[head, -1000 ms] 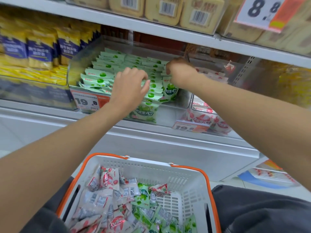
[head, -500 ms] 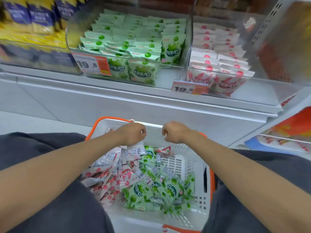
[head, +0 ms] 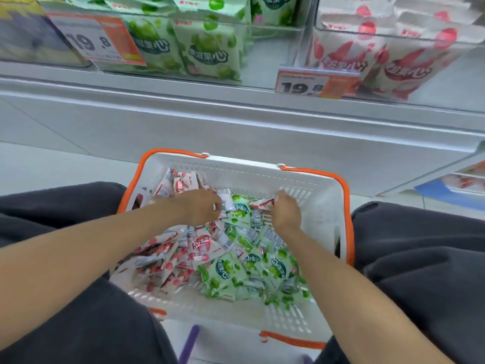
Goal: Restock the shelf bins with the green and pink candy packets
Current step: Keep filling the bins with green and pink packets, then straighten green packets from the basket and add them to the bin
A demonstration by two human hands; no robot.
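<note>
While left hand (head: 199, 209) pinches a pale packet (head: 226, 202) and right hand (head: 286, 212) a pink packet (head: 263, 204), basket (head: 324, 206) walls ring both. Its bare side lies rightward.

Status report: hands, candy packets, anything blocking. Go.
Left hand grips a barcode-side packet in the basket; right hand pinches a pink packet. Green bin and pink bin show gaps up front. Nothing in the way.

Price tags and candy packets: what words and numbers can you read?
"19.8": left price tag.
"19.8": right price tag.
"心": last big character on a shelved green packet; the other characters are blurred.
Barcodes and small print on the basket packets: too small to read.
</note>
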